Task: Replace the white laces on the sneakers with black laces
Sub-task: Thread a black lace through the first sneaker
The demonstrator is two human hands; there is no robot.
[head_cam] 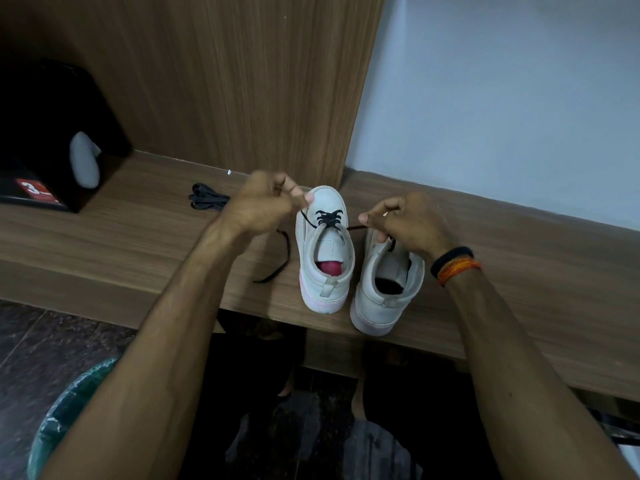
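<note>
Hands at work over a pair of white sneakers on a wooden desk [138, 216], toes pointing away from the person; the left sneaker [325, 251] carries a black lace [328, 217] crossed through its front eyelets only, its tongue and reddish lining showing behind. The left hand [266, 202] pinches one end of that lace near the toe, fingers curled; from below this hand a loose length of lace trails down onto the desk left of the shoe. The right hand [405, 223] pinches the other end just right of the eyelets, fingers curled around it, and sits above the right sneaker [388, 289], whose front it largely hides; whether that shoe has any lace cannot be told. A black band and an orange thread [457, 266] circle the right wrist. A second black lace [206, 199] lies bundled on the desk, behind the left hand; a black box [52, 133] with a red label stands at the far left with a grey object [85, 161] leaning against it; a wood panel [225, 81] and a pale wall [502, 98] rise behind the desk.
</note>
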